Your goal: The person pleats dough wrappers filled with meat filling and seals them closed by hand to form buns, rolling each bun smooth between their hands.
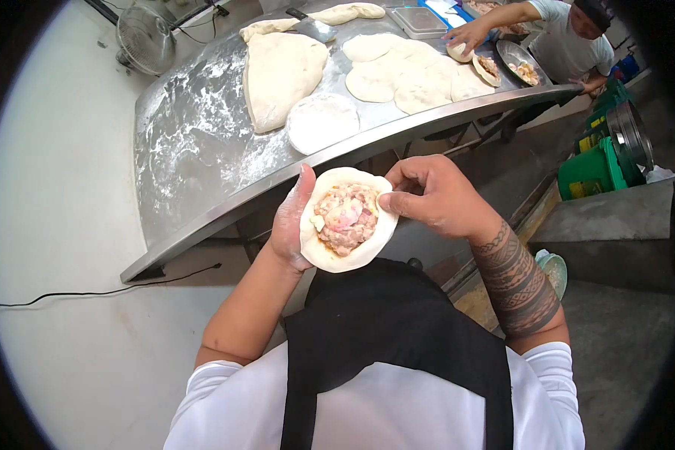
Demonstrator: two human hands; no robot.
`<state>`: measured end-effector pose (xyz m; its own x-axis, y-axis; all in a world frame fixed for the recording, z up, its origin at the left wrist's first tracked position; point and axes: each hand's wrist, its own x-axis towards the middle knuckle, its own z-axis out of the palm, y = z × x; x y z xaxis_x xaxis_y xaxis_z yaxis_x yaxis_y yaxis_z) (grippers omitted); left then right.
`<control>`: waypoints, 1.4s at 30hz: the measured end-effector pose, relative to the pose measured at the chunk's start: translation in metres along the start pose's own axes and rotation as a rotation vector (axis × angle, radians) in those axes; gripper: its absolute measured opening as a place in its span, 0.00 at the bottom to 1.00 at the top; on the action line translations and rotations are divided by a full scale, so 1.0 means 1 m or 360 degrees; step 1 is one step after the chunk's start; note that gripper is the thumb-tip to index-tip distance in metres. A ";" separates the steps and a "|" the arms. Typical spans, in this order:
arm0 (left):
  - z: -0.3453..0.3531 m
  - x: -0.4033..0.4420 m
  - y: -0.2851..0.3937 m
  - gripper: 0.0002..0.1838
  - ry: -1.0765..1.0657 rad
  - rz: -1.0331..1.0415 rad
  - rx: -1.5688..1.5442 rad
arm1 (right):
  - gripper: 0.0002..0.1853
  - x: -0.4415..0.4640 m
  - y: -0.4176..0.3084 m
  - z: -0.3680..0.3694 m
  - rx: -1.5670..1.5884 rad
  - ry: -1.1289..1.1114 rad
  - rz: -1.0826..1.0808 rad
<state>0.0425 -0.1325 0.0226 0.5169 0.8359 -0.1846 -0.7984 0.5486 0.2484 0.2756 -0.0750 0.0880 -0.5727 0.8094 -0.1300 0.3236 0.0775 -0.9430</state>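
A flat dough round (380,238) topped with a mound of chunky meat filling (345,217) is held in front of my apron. My left hand (289,225) supports it from below and the left, with the thumb up along its edge. At the right rim, my right hand (439,196) pinches the dough between thumb and curled fingers. The dough lies spread, with the filling exposed. My left fingers are mostly hidden beneath it.
Beyond my hands is a floured metal table (195,165). It bears a big dough slab (281,82), a white flour-covered round (322,124), a scraper (315,28) and overlapping dough rounds (405,71). Another person's hand (469,34) holds dough at right. Green buckets (592,171) stand farther right.
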 end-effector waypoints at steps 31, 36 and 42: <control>0.041 0.050 -0.064 0.24 0.0185 -0.0075 0.0515 | 0.17 -0.050 0.042 -0.070 -0.0378 0.0055 -0.0358; 0.027 0.043 -0.093 0.27 0.0495 0.0176 0.0513 | 0.14 -0.046 0.052 -0.059 -0.0388 0.0015 -0.0350; 0.040 0.032 -0.074 0.29 0.0415 0.0015 0.0828 | 0.11 -0.043 0.028 -0.063 -0.0385 -0.0128 -0.0203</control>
<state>0.1305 -0.1459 0.0363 0.3646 0.8448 -0.3916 -0.5118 0.5331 0.6737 0.3570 -0.0710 0.0867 -0.6753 0.7360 -0.0479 0.4099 0.3205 -0.8540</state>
